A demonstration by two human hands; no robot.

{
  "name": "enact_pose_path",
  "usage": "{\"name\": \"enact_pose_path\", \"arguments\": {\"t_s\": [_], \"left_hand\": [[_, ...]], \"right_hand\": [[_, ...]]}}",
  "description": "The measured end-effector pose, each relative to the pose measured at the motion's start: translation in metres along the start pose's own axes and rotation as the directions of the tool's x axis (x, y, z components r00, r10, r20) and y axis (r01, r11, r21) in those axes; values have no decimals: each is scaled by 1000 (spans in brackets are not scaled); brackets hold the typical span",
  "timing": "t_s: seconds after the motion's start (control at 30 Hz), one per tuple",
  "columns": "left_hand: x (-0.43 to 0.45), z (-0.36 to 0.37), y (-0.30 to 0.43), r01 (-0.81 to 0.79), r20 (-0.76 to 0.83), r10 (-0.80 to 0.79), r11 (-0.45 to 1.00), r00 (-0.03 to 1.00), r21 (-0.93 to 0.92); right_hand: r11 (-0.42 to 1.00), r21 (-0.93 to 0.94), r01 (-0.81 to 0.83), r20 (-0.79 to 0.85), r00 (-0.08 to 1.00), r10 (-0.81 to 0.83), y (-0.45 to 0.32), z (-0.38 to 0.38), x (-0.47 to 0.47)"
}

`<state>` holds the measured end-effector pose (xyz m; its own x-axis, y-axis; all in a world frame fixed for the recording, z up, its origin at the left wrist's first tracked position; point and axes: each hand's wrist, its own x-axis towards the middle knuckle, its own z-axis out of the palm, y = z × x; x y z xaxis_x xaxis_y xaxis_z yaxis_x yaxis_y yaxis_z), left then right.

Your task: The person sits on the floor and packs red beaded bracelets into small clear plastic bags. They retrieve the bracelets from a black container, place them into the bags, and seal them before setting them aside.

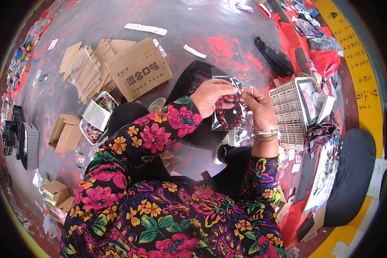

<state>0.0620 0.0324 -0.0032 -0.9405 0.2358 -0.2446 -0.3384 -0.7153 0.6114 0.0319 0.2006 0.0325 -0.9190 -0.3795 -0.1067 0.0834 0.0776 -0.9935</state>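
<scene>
Both my hands are raised in front of me at a clear plastic bag [218, 73]. My left hand [209, 96] pinches its upper edge between thumb and fingers. Close beside it, my right hand [258, 103] grips the bag's right side near the top. A bracelet of round dark red beads [227, 125] hangs within the bag's outline; whether it is wholly inside, I cannot tell. Below my hands is a black tub [196, 138], partly hidden by my forearm. More dark red beads [196, 79] lie in its far part.
A printed cardboard box [140, 69] leans by flattened cardboard [87, 69] at the far left. Nearer are a white basket of small items [95, 130] and an opened carton [64, 133]. At right stand a white plastic crate [285, 113] and a black padded cushion [350, 177].
</scene>
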Motion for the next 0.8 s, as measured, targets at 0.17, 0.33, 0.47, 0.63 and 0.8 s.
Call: {"name": "enact_pose_path", "arguments": {"t_s": [0.17,0.33,0.47,0.63,0.8], "left_hand": [[-1,5,4,-84,-3,84,996,996,15],[-1,5,13,-73,27,72,997,997,7],[6,-10,25,-200,-46,198,980,979,-26],[7,-12,46,-441,-228,391,864,892,-243],[10,-2,38,-490,-210,446,827,870,-274]], "right_hand": [[990,138,-13,-31,999,17,-2,-1,1],[991,132,13,-61,998,-5,8,-7,5],[996,85,34,-212,977,-16,1,-11,6],[940,338,-38,-83,994,71,2,-13,1],[803,578,-145,152,986,69,3,21,2]]}}
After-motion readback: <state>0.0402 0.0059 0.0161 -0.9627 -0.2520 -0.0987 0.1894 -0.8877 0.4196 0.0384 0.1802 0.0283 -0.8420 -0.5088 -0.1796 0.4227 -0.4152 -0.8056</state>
